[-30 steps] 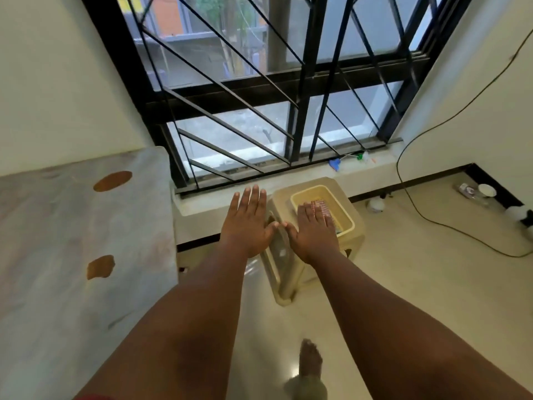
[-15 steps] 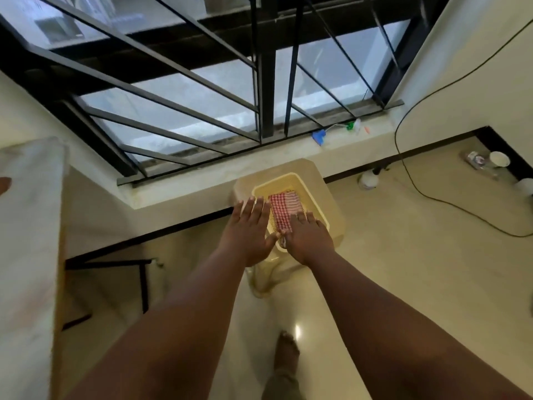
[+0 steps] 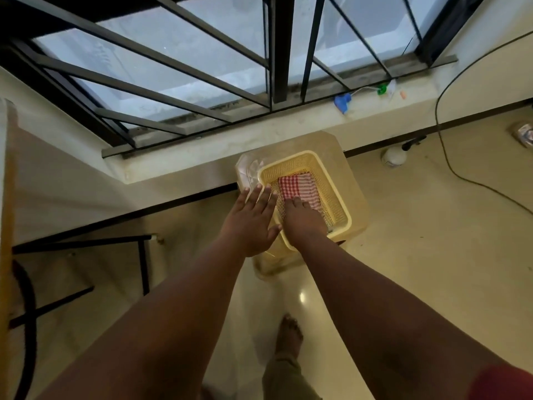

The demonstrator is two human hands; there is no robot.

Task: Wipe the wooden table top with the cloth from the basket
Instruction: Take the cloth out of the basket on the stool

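A red and white checked cloth (image 3: 297, 186) lies flat in a pale yellow perforated basket (image 3: 331, 186) on a beige plastic stool (image 3: 350, 180) below the window. My right hand (image 3: 302, 220) reaches into the basket with its fingertips on the cloth's near edge; whether it grips the cloth is unclear. My left hand (image 3: 251, 220) hovers flat, fingers apart, over the basket's left rim, holding nothing. The table (image 3: 5, 197) shows only as a thin edge at the far left.
A barred window (image 3: 202, 67) and a ledge with small blue and green items (image 3: 343, 102) lie ahead. A black cable (image 3: 450, 171) runs over the floor at right. Dark metal table legs (image 3: 141, 261) stand at left. My foot (image 3: 288, 336) is on the glossy floor.
The view has swung down and toward the basket; the table top has slid out to the left edge. Both hands moved closer, and my right hand now touches the cloth.
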